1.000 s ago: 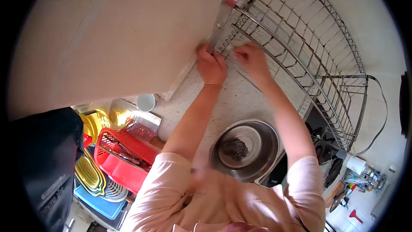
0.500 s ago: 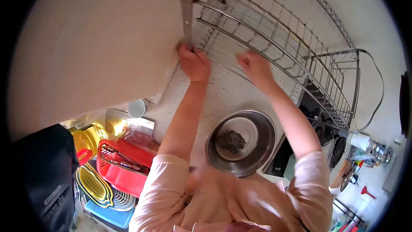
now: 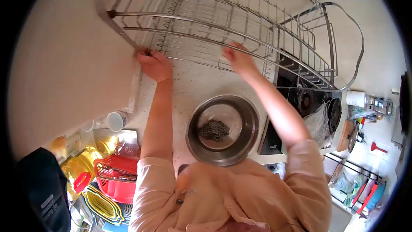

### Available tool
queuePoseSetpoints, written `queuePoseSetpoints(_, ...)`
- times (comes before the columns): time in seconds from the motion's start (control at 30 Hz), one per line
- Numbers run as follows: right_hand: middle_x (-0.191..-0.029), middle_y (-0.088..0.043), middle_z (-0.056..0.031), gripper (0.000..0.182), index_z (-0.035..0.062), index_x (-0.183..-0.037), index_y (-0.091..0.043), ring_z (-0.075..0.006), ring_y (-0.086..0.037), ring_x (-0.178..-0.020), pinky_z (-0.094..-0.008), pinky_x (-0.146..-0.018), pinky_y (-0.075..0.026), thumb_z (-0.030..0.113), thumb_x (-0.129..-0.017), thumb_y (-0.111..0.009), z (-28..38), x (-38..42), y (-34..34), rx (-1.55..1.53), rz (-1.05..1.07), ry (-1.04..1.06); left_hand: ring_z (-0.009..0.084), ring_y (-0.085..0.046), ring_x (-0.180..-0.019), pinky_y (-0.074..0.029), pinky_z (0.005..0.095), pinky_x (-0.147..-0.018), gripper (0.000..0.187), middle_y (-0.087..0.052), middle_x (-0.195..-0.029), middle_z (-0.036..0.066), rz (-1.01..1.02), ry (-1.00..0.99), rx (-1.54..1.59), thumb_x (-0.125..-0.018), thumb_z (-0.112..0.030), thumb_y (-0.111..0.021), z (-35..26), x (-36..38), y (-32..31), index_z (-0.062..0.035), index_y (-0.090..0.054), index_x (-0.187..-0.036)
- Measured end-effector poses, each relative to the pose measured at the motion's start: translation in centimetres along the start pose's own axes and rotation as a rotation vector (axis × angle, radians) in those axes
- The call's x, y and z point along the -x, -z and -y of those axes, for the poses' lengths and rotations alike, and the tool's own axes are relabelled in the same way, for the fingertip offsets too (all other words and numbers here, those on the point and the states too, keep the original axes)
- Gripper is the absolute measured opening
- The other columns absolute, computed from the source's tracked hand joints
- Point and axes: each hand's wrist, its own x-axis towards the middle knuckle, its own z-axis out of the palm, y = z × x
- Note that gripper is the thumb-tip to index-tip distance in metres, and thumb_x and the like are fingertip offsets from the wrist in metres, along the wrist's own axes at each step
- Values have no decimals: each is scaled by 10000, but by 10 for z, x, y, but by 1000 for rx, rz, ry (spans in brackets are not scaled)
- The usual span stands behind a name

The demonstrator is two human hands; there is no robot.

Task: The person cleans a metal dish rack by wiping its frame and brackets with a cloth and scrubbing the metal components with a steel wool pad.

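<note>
A large wire dish rack [image 3: 223, 32] stands on the speckled worktop against the wall. My left hand [image 3: 156, 65] has its fingers wrapped round the lower end of the rack's left upright. Near the rack's front lower rail is my right hand [image 3: 239, 59], its fingers curled in; whatever they hold, if anything, is hidden. Between my forearms, close to my body, sits a steel bowl [image 3: 249, 139]. A dark grey tangled clump [image 3: 214, 130], similar to a wire scourer, lies in it.
Right of the bowl is a black gas hob [image 3: 271, 139] with a clear plastic bag [image 3: 315, 124] on it. To the left are a white cup [image 3: 115, 121], a red basket [image 3: 116, 184], yellow colanders [image 3: 101, 204] and a black bag [image 3: 43, 189]. A wall borders the left side.
The view has shifted, so the rack and my left hand appear further left. My left hand keeps its grip on the upright. My right hand stays by the front rail, now less blurred.
</note>
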Motion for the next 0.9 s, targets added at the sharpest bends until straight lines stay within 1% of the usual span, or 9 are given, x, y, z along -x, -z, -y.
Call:
queuePoseSetpoints(0.13, -763, -562, -163, 83, 47, -853, -521, -316, -541, -782, -396, -689, -424, 109, -797, -514, 8, -13, -28, 57, -140, 105, 373, -518, -896, -422, 420, -777, 345, -493, -1026, 238, 2, -46, -5, -801, -121, -410, -2, -1, 4, 97, -338, -1059)
queuePoseSetpoints(0.23, -785, -551, -169, 75, 49, -858, -520, -318, -546, -809, -406, -694, -430, 100, -807, -502, -32, 20, 11, -283, -88, -491, 378, -512, -896, -421, 426, -780, 335, -486, -1023, 237, -1, -18, -14, -804, -127, -405, 1, 0, 2, 91, -340, -1050)
queuePoseSetpoints(0.33, -875, -557, -174, 71, 50, -862, -529, -317, -560, -808, -404, -679, -436, 91, -819, -488, -77, 41, 35, 279, -112, -264, 377, -506, -897, -418, 422, -785, 352, -478, -1030, 238, 37, -11, -19, -823, -141, -398, -2, 0, 5, 91, -335, -1081)
queuePoseSetpoints(0.43, -975, -546, -182, 92, 34, -883, -531, -322, -565, -815, -404, -690, -448, 78, -828, -472, -57, 51, 38, 123, -279, -261, 369, -493, -915, -410, 424, -799, 406, -454, -1063, 240, 125, -43, 65, -835, -159, -453, -12, -1, 22, 101, -323, -1119)
queuePoseSetpoints(0.53, -990, -566, -182, 197, 42, -997, -543, -329, -576, -849, -390, -737, -460, 45, -804, -504, -27, 73, 41, -3, -270, -195, 363, -468, -975, -391, 430, -836, 473, -426, -1118, 227, -73, -317, -165, -824, -183, -533, -49, 22, 47, 73, -336, -1169)
queuePoseSetpoints(0.57, -976, -577, -173, 231, 54, -1023, -547, -330, -580, -845, -382, -738, -462, 37, -795, -519, -26, 80, 39, -66, -288, -199, 358, -458, -999, -385, 427, -854, 477, -420, -1134, 214, 172, -132, 184, -805, -190, -569, -52, 32, 40, 51, -370, -1166)
queuePoseSetpoints(0.7, -1070, -555, -180, 257, 32, -1054, -510, -322, -554, -957, -366, -774, -453, 17, -797, -516, -16, 108, 53, -127, -243, -195, 347, -445, -1030, -396, 416, -860, 382, -445, -1124, 191, 679, -570, 25, -760, -208, -629, -138, 79, 17, -17, -519, -1072)
queuePoseSetpoints(0.73, -1003, -567, -178, 268, 37, -1060, -507, -313, -554, -929, -358, -789, -445, 17, -794, -531, -21, 117, 47, -104, -415, -63, 347, -447, -1027, -405, 419, -850, 361, -455, -1108, 195, 806, -597, 43, -748, -207, -638, -150, 89, 1, -19, -542, -1041)
queuePoseSetpoints(0.9, -1033, -518, -155, 342, -10, -1074, -466, -304, -485, -960, -365, -832, -386, 67, -765, -591, -24, 174, 48, -365, -894, -265, 336, -507, -934, -440, 383, -790, 273, -511, -1018, 159, 1100, -753, 1, -728, -152, -649, -184, 120, -45, -40, -593, -970)
